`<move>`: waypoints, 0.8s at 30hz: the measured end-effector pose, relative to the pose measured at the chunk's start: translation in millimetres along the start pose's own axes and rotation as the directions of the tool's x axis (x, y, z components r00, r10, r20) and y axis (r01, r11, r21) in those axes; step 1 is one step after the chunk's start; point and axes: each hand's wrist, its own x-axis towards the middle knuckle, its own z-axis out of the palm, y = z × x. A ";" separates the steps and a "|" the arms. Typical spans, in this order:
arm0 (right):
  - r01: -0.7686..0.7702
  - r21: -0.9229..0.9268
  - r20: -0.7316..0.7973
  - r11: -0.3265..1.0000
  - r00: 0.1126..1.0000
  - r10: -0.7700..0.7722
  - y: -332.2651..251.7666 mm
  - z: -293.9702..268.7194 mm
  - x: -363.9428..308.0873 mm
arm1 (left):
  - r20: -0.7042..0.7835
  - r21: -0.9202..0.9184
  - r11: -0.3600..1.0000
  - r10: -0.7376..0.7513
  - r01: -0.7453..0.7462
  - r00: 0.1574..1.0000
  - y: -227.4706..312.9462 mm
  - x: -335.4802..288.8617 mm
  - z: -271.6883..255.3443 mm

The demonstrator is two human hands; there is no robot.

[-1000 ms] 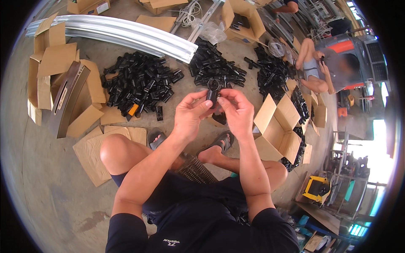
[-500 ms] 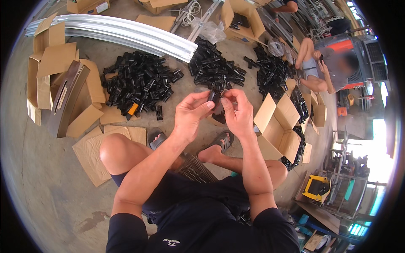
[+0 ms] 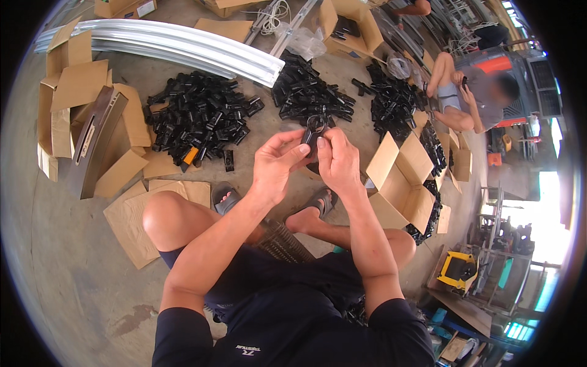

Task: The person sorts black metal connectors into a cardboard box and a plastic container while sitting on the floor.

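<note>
Between my two hands I hold up a small black part with a round ring at its top (image 3: 317, 125). My left hand (image 3: 275, 160) pinches its lower body between thumb and fingers. My right hand (image 3: 337, 160) closes on the part's right side, its thumb and fingertips pressed together there. The fingers cover much of the part's lower end. Beyond my hands lies a heap of similar black parts (image 3: 312, 92), with a larger heap (image 3: 202, 116) to the left and another heap (image 3: 394, 101) to the right.
An open cardboard box (image 3: 400, 183) stands to the right of my hands. Opened cartons (image 3: 79, 92) and a curved brown panel (image 3: 101, 144) are at the left. Long silvery metal profiles (image 3: 171, 46) lie across the back. A person (image 3: 480, 98) sits at the far right, holding a dark object.
The ring of the black part now faces me more openly. My right hand has shifted slightly left and its fingers have drawn closer together. My left hand keeps its hold.
</note>
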 end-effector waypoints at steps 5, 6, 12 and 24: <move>-0.201 0.024 0.103 0.979 0.975 0.197 9.0 3.2 -9.4 | 0.014 -0.004 1.000 0.003 -0.003 1.000 -3.0 -0.5 -0.4; -0.247 0.085 0.127 0.965 0.964 0.235 9.6 2.1 -9.9 | 0.006 0.014 1.000 0.002 -0.002 1.000 -2.5 0.6 -2.3; -0.129 0.152 0.011 0.980 0.992 0.129 -3.7 -5.2 -3.5 | -0.032 0.035 0.999 0.022 -0.021 0.999 -2.5 0.7 -1.3; -0.046 0.090 -0.017 0.995 0.999 0.048 -1.2 2.2 -3.1 | -0.052 0.022 0.999 0.025 -0.024 0.998 -3.0 0.8 -3.4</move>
